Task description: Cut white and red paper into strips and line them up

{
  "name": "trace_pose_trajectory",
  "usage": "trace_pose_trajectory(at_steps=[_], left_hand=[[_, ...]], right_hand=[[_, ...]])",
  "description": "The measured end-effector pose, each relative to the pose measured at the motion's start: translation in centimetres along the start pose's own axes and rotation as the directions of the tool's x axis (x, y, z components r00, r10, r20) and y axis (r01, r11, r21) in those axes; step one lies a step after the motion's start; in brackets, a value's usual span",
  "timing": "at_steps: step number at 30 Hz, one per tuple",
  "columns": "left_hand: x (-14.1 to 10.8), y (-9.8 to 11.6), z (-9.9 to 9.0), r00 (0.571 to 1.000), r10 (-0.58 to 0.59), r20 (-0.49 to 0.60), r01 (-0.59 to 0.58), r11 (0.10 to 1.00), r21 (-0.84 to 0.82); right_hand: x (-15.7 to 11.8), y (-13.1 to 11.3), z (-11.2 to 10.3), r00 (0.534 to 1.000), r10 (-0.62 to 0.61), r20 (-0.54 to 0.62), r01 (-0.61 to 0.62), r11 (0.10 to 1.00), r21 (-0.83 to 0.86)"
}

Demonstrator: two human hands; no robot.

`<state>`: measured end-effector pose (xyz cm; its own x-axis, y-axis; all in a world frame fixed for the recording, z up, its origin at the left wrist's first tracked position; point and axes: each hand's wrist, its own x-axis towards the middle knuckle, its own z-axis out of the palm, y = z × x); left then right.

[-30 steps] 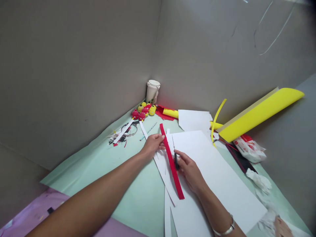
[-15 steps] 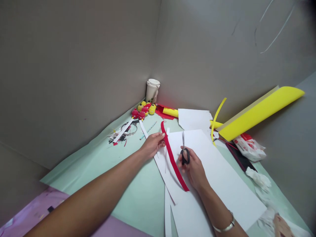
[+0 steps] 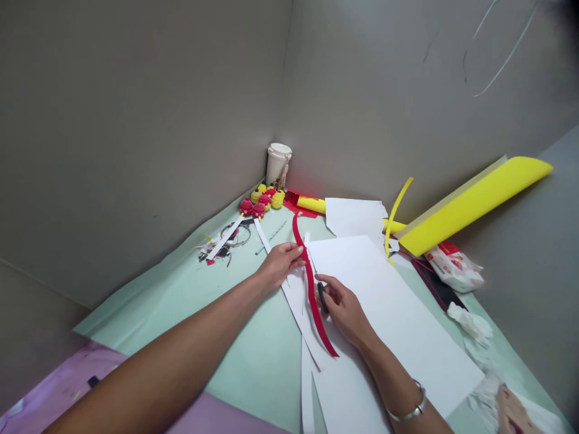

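Note:
My left hand (image 3: 284,264) pinches a long red paper strip (image 3: 315,313) near its upper part; the strip curves down over white paper. Dark-handled scissors (image 3: 322,296) are gripped in my right hand (image 3: 344,306), just right of the strip. Their blades point up and left, close beside the strip's edge; whether they touch it I cannot tell. Beneath both hands lie a large white paper sheet (image 3: 389,325) and narrow white strips (image 3: 307,392).
Red and yellow round ornaments (image 3: 265,200) sit by a white lidded cup (image 3: 278,164) in the corner. Wire and scraps (image 3: 226,241) lie left. A yellow paper roll (image 3: 474,205) leans on the right, above a tissue pack (image 3: 455,268). Another hand (image 3: 515,413) shows at bottom right.
My right hand has moved left with the scissors, turning their blades toward the red strip. The strip's lower end has shifted slightly left and down. My left hand keeps its hold.

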<state>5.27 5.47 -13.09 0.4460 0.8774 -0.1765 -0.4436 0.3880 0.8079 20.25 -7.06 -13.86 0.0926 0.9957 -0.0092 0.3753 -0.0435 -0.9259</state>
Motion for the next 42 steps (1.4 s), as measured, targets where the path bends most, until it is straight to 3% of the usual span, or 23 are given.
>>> trace_pose_trajectory(at_steps=[4,7,10,18,28,42], left_hand=[[0.1,0.1,-0.1,0.999,-0.029,0.018,0.030,0.999,-0.030],[0.2,0.2,-0.2,0.998,-0.055,0.040,0.057,0.997,-0.056],[0.2,0.2,-0.3,0.995,-0.072,0.065,0.076,0.995,-0.066],[0.3,-0.1,-0.4,0.997,-0.053,0.054,0.053,0.999,0.001],[0.1,0.1,-0.3,0.998,-0.052,0.046,0.049,0.997,0.063],[-0.1,0.0,0.0,0.998,-0.056,0.036,0.055,0.997,0.047]], right_hand=[[-0.1,-0.4,-0.3,1.000,-0.005,-0.015,0.005,1.000,-0.012],[-0.1,-0.9,-0.6,0.995,0.087,-0.044,-0.083,0.992,0.091],[-0.1,-1.1,-0.8,0.988,0.138,-0.065,-0.132,0.987,0.092],[-0.3,-0.7,-0.5,0.998,0.058,0.031,-0.059,0.997,0.041],[-0.4,-0.8,-0.5,1.000,-0.002,-0.005,0.002,0.993,-0.122],[-0.3,-0.4,-0.3,1.000,-0.022,-0.010,0.021,0.993,-0.118]])
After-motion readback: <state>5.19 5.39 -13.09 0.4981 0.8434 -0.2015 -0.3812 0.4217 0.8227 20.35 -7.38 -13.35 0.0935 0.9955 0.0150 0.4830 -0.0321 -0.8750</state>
